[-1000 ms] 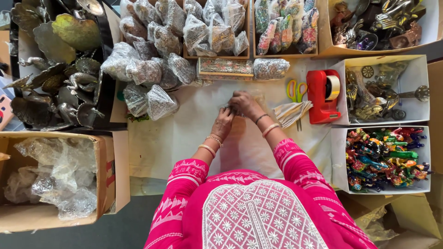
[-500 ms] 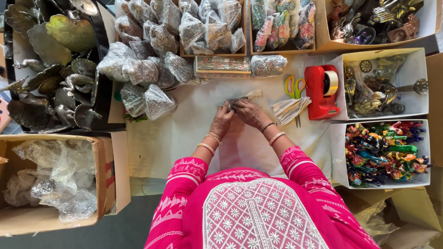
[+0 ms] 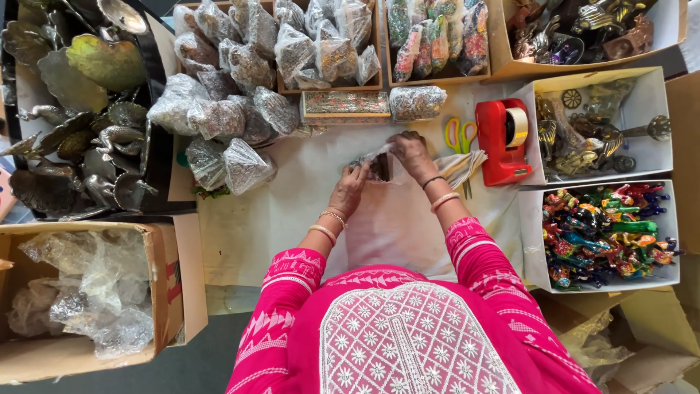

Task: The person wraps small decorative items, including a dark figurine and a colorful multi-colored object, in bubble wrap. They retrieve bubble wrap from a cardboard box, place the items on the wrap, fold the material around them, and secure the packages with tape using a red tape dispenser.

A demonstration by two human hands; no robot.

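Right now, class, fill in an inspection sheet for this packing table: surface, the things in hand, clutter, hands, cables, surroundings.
Surface: white-covered table, crowded at the edges.
Things in hand: small clear-wrapped packet, held over the table.
Clutter: wrapped bundles, red tape dispenser, scissors, long decorated box.
Hands: left hand and right hand both grip the packet.
Cables: nothing seen.
Surroundings: box of coloured figurines, metal ornaments, carton of plastic wrap.

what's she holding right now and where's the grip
Both hands, left and right, hold a small clear bag with a dark thing inside; each grip is on the bag's edge, one either side.
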